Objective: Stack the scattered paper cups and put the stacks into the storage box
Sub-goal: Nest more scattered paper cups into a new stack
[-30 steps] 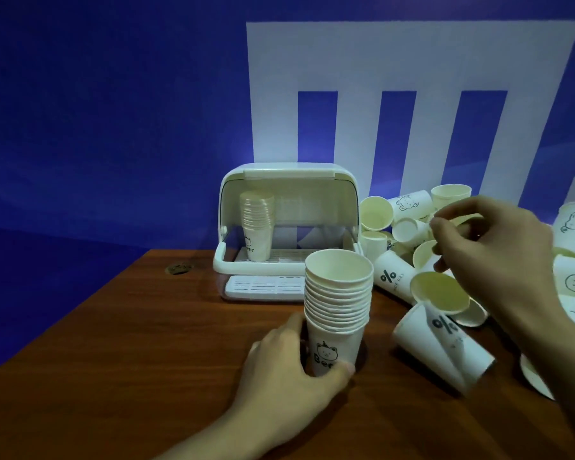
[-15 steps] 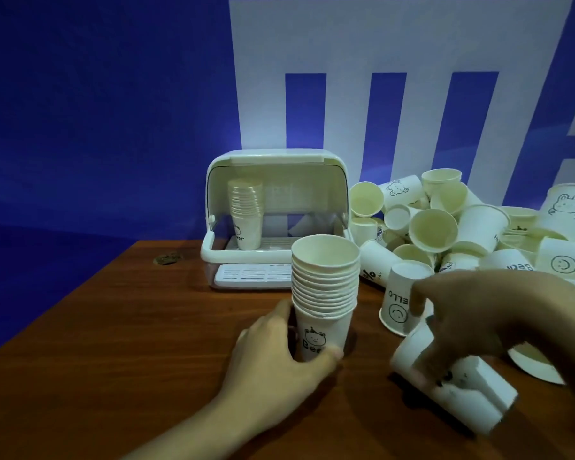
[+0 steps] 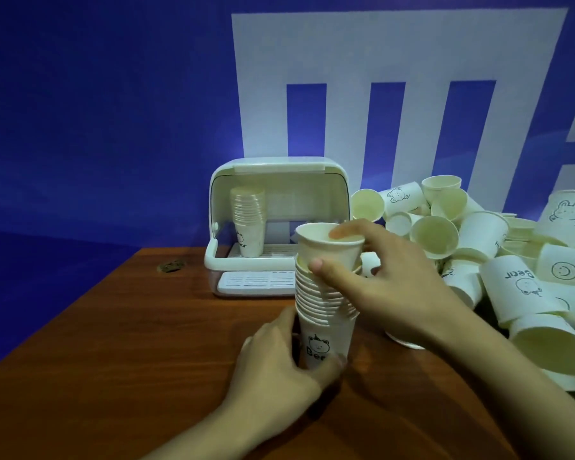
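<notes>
At the far left, the brown wooden table (image 3: 120, 330) carries a small dark object (image 3: 170, 264) near its back edge; what it is cannot be told. Next comes the white storage box (image 3: 278, 180), its lid raised, set against the blue wall (image 3: 97, 111). Inside it, on the left side, an upright stack of cups (image 3: 248, 224) stands on the slotted tray floor.

In front of the box, nearer to you, stands the stack in progress (image 3: 326, 313), upright on the table, its lowest cup printed with a bear face and lettering. Your left hand (image 3: 279, 370) grips the base of this stack, fingers curled behind it and thumb wrapped across the front, just below the print.

Your right hand (image 3: 382, 280) pinches a single paper cup (image 3: 331, 247) at the top of the stack: the thumb presses its outer wall at the front and a fingertip reaches over the rim into its mouth. This top cup sits partly nested and slightly tilted, its rim above the stacked rims below.

To the right, the loose cups (image 3: 485, 247) lie in a heap on the table, most on their sides, several printed with bears, a smiley, "HELLO" and "Bear". White block shapes (image 3: 402, 48) mark the wall above them.
</notes>
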The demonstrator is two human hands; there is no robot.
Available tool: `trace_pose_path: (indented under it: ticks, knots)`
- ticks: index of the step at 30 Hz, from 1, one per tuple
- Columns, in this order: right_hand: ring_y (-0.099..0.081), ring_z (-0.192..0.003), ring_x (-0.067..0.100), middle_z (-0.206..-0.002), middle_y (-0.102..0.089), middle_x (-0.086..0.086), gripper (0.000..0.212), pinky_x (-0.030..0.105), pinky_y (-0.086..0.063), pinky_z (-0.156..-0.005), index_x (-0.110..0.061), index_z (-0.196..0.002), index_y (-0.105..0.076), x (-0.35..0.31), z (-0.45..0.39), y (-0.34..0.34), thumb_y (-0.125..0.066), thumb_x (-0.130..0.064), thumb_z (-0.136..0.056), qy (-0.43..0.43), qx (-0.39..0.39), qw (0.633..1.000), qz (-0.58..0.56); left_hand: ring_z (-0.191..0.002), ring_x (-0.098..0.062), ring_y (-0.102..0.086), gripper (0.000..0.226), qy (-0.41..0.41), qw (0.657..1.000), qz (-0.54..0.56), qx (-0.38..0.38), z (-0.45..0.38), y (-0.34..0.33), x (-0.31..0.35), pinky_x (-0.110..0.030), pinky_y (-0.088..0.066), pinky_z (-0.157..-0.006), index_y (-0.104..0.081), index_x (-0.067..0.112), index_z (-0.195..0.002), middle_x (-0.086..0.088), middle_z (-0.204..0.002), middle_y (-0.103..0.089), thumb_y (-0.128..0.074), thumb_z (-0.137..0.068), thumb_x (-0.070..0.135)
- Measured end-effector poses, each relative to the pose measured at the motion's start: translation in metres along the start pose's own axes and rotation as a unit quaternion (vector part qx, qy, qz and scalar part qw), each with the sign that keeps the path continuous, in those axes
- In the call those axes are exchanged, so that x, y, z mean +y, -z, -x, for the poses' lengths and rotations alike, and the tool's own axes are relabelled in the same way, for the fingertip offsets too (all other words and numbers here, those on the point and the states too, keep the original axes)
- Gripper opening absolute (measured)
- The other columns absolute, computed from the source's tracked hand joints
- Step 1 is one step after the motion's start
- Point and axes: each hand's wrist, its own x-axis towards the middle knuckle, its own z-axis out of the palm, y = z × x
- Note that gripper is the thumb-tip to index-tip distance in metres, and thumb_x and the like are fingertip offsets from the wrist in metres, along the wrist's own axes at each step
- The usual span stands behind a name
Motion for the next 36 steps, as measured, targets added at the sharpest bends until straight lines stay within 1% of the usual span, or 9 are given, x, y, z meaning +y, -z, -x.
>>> trace_pose_path:
  ticks: [7, 11, 17, 21, 26, 28, 31, 33, 36]
  knots:
    - [-0.058, -0.115, 0.007, -0.117, -0.066, -0.013, 0.076, 0.032, -0.045, -0.100, -0.033, -0.124, -0.067, 0.004, -0.001, 0.003, -0.038, -0.081, -0.072, 0.023, -0.025, 0.999, 0.028, -0.100, -0.003, -0.068, 0.059, -0.002, 1.000, 0.001, 0.000, 0.002, 0.000, -0.001, -0.039, -0.058, -0.089, -0.059, 0.046, -0.117, 0.021, -0.107, -0.074, -0.068, -0.065, 0.073]
    - [-0.052, -0.121, 0.005, -0.127, -0.061, -0.015, 0.071, 0.032, -0.039, -0.106, -0.032, -0.128, -0.065, 0.015, 0.002, 0.012, -0.037, -0.077, -0.081, 0.032, -0.046, 0.998, 0.034, -0.104, -0.006, -0.067, 0.062, -0.002, 1.000, -0.023, -0.005, 0.001, 0.001, 0.000, -0.040, -0.057, -0.091, -0.057, 0.047, -0.119, 0.020, -0.110, -0.072, -0.067, -0.065, 0.075]
    - [-0.027, -0.149, 0.013, -0.161, -0.034, -0.012, 0.097, 0.038, -0.024, -0.118, -0.043, -0.158, -0.021, 0.044, -0.007, 0.041, -0.022, -0.092, -0.075, -0.046, -0.132, 0.980, 0.140, -0.107, -0.010, -0.061, 0.069, 0.007, 0.997, -0.071, -0.027, 0.003, 0.004, 0.005, -0.040, -0.055, -0.094, -0.053, 0.045, -0.120, 0.018, -0.110, -0.065, -0.060, -0.064, 0.085]
    - [-0.026, -0.150, 0.010, -0.163, -0.032, -0.012, 0.086, 0.027, -0.022, -0.110, -0.038, -0.159, -0.025, 0.042, -0.002, 0.041, -0.027, -0.081, -0.084, -0.048, -0.128, 0.983, 0.121, -0.104, -0.008, -0.062, 0.067, 0.006, 0.997, -0.078, -0.018, 0.003, 0.004, 0.007, -0.038, -0.054, -0.094, -0.055, 0.041, -0.116, 0.016, -0.105, -0.066, -0.064, -0.067, 0.085]
    - [-0.038, -0.136, 0.025, -0.150, -0.043, -0.006, 0.077, 0.033, -0.036, -0.099, -0.030, -0.153, -0.034, 0.059, -0.001, 0.037, -0.065, -0.056, -0.087, -0.073, -0.201, 0.894, 0.394, -0.108, -0.009, -0.063, 0.067, 0.016, 0.997, -0.076, -0.016, 0.000, 0.004, 0.005, -0.038, -0.054, -0.096, -0.055, 0.044, -0.115, 0.018, -0.110, -0.067, -0.062, -0.063, 0.085]
    - [-0.050, -0.121, 0.024, -0.132, -0.056, -0.002, 0.075, 0.029, -0.037, -0.091, -0.026, -0.138, -0.054, 0.062, -0.003, 0.042, -0.080, -0.055, -0.074, -0.037, -0.151, 0.933, 0.326, -0.105, -0.011, -0.062, 0.065, 0.013, 0.996, -0.085, -0.014, 0.000, 0.003, 0.003, -0.038, -0.054, -0.094, -0.054, 0.044, -0.114, 0.017, -0.106, -0.066, -0.062, -0.063, 0.084]
    - [-0.060, -0.098, 0.019, -0.105, -0.062, -0.007, 0.063, 0.032, -0.044, -0.079, -0.022, -0.112, -0.060, 0.051, -0.001, 0.059, -0.094, -0.041, -0.062, -0.011, 0.082, 0.988, 0.133, -0.105, -0.011, -0.061, 0.063, 0.012, 0.996, -0.085, -0.015, 0.000, 0.002, 0.002, -0.039, -0.055, -0.092, -0.052, 0.047, -0.115, 0.018, -0.104, -0.065, -0.062, -0.065, 0.083]
    - [-0.065, -0.083, 0.017, -0.098, -0.061, -0.009, 0.065, 0.038, -0.052, -0.071, -0.022, -0.107, -0.051, 0.034, 0.005, 0.066, -0.095, -0.034, -0.060, -0.042, 0.183, 0.982, -0.020, -0.107, -0.011, -0.061, 0.065, 0.010, 0.996, -0.084, -0.015, 0.000, 0.002, 0.002, -0.040, -0.055, -0.093, -0.052, 0.048, -0.118, 0.019, -0.107, -0.066, -0.063, -0.065, 0.083]
    - [-0.075, -0.078, 0.022, -0.098, -0.071, 0.002, 0.065, 0.046, -0.061, -0.075, -0.019, -0.105, -0.047, 0.013, 0.013, 0.061, -0.090, -0.036, -0.058, -0.041, 0.197, 0.945, -0.258, -0.105, -0.013, -0.061, 0.070, 0.015, 0.996, -0.084, -0.020, -0.001, 0.001, 0.002, -0.041, -0.055, -0.092, -0.052, 0.047, -0.119, 0.016, -0.106, -0.065, -0.062, -0.062, 0.086]
